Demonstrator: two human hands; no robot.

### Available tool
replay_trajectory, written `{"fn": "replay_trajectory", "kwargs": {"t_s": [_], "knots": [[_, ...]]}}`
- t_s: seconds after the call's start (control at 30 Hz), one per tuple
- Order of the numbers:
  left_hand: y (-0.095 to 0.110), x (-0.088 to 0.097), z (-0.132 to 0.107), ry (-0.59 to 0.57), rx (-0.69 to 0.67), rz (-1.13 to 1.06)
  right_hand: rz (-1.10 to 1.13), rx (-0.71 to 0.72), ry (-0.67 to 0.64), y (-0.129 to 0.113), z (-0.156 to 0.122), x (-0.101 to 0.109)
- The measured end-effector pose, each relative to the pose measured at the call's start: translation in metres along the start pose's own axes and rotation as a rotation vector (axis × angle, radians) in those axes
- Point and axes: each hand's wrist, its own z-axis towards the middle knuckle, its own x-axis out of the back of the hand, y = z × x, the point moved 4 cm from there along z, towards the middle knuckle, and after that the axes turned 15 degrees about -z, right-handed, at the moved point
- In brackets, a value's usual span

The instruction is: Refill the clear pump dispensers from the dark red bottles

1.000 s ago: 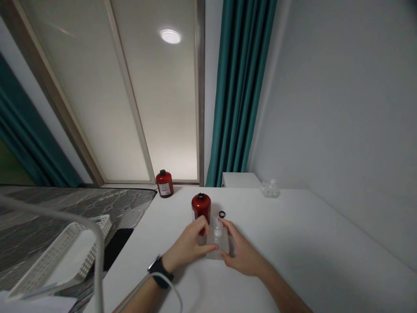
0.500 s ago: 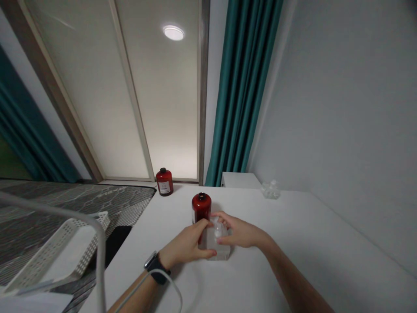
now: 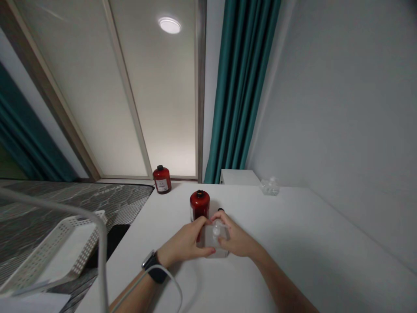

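A squat clear bottle [image 3: 208, 239] with a rounded knob-like stopper [image 3: 216, 228] stands on the table in front of me. My left hand [image 3: 185, 241] is wrapped round the bottle's left side, thumb and fingers apart across it. With its fingers curled at the stopper, my right hand [image 3: 239, 237] grips the top of the bottle from the right. Just behind the bottle is a dark red bottle [image 3: 200, 202], upright, its neck uncapped. A small black cap [image 3: 220, 210] shows beyond my right fingers, mostly hidden.
A capped red bottle [image 3: 162, 180] with a white label stands at the table's far left corner. Another clear bottle [image 3: 270, 187] is at the back right. A white perforated basket [image 3: 58, 243] lies left of the white table [image 3: 260, 278]. A white cable [image 3: 176, 282] crosses my left wrist.
My right hand has shifted slightly left and closed in on the clear bottle's stopper. The black cap has come into sight behind it. My left hand stays on the bottle; the view has tilted slightly.
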Motion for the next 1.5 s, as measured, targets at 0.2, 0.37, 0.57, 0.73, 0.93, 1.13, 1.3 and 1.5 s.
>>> {"fn": "replay_trajectory", "kwargs": {"t_s": [0.2,0.37,0.57,0.73,0.93,1.13,1.3,1.5], "knots": [[0.0,0.0,0.0,-0.006,0.006,0.004,-0.03,-0.128,0.057,0.015,0.002,0.012],[0.001,0.0,0.0,-0.005,0.02,0.002,0.072,-0.024,0.101,0.013,0.0,0.022],[0.002,0.0,0.0,-0.003,-0.012,0.0,0.196,0.04,0.072,0.006,0.001,0.008],[0.0,0.0,0.001,0.001,-0.023,0.004,0.307,0.048,0.05,0.003,0.004,0.0],[-0.009,-0.001,0.001,0.0,-0.02,0.005,0.179,-0.05,0.186,0.01,0.005,-0.002],[-0.013,-0.001,0.001,0.001,-0.003,-0.008,0.254,0.033,0.098,0.0,0.004,-0.001],[-0.007,0.0,0.001,0.005,-0.002,-0.022,0.177,0.016,0.121,0.005,0.003,0.0],[-0.01,-0.001,0.002,0.0,-0.007,-0.036,0.154,-0.009,0.115,0.004,0.002,-0.003]]}}
